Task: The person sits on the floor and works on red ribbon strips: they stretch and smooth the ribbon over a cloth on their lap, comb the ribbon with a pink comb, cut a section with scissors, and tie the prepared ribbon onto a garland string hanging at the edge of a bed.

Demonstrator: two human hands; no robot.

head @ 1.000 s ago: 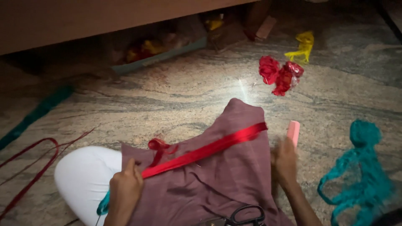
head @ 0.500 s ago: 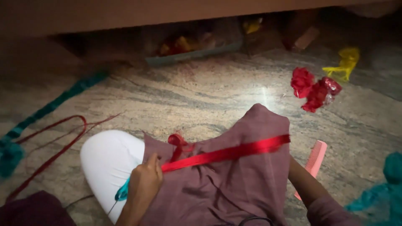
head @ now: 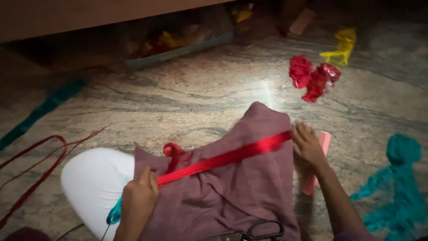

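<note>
A red satin ribbon (head: 223, 158) is stretched taut across mauve cloth (head: 232, 196) on a lap, pinched at one end by the left hand (head: 139, 196) and at the other by the right hand (head: 306, 145).

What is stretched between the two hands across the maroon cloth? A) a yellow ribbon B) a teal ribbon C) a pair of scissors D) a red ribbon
D: a red ribbon runs taut from the left hand to the right hand over the maroon cloth.
</note>
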